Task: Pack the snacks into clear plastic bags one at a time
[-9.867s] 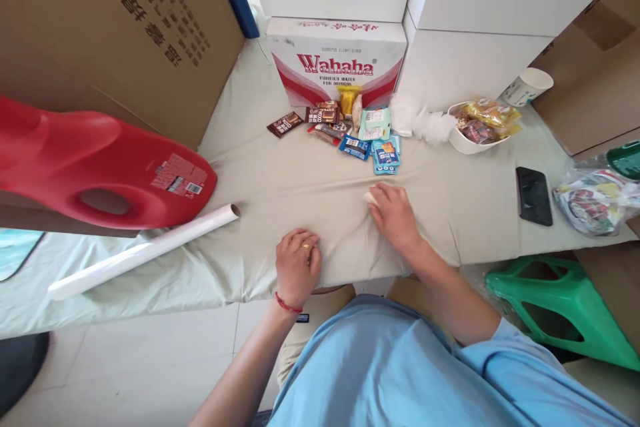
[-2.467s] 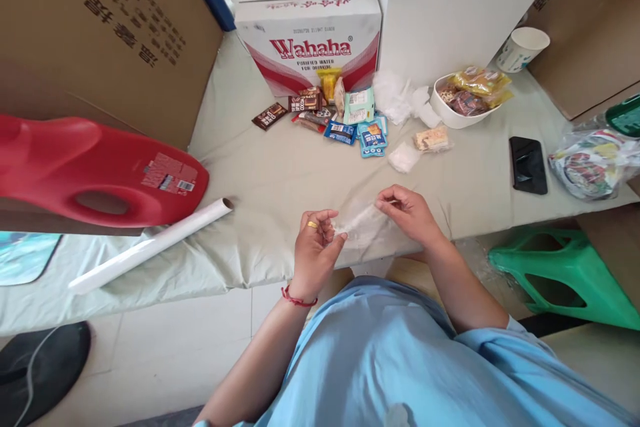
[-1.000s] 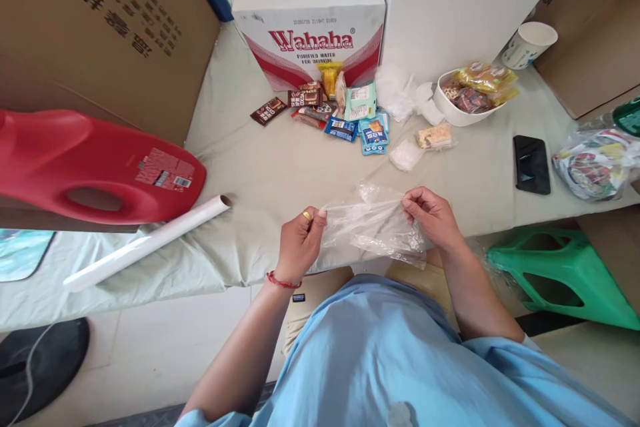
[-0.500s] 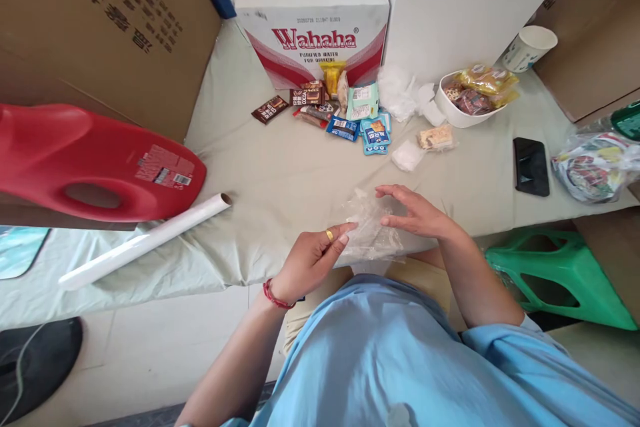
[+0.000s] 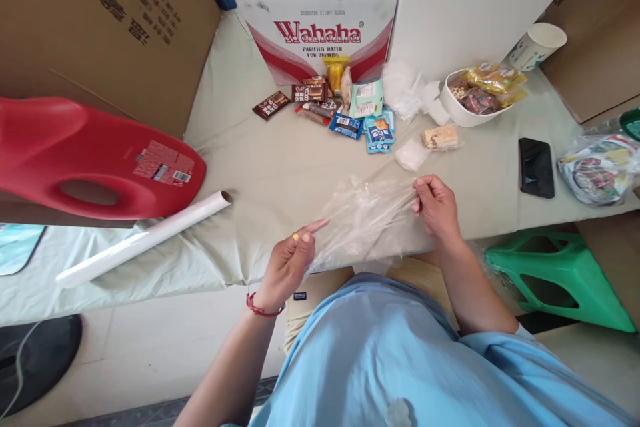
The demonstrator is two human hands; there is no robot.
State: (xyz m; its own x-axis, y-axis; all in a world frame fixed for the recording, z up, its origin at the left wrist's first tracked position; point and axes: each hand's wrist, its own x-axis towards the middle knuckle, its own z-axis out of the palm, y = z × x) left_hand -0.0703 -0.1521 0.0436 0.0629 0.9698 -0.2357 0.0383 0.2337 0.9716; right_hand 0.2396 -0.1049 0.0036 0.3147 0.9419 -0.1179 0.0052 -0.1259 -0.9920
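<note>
A clear plastic bag (image 5: 365,217) is stretched between my two hands over the front edge of the cloth-covered table (image 5: 280,173). My left hand (image 5: 291,259), with a ring and a red bracelet, grips the bag's left side; its index finger points along the plastic. At the other end my right hand (image 5: 436,207) pinches the bag's upper right edge. Just beyond the bag lie a white crumpled piece (image 5: 413,155) and a wrapped biscuit-like snack (image 5: 443,138). Several small snack packets (image 5: 347,125) are heaped farther back.
A Wahaha carton (image 5: 320,30) stands behind the packets. A white bowl (image 5: 465,113) of wrapped snacks, a paper cup (image 5: 537,47) and a black phone (image 5: 537,168) are to the right. On the left are a red jug (image 5: 125,153) and a white roll (image 5: 145,240). A green stool (image 5: 590,287) stands below.
My hands have moved apart, spreading the bunched plastic bag wide. My right hand, earlier with fingers apart, has closed on its edge. My left hand has shifted left and slightly down.
</note>
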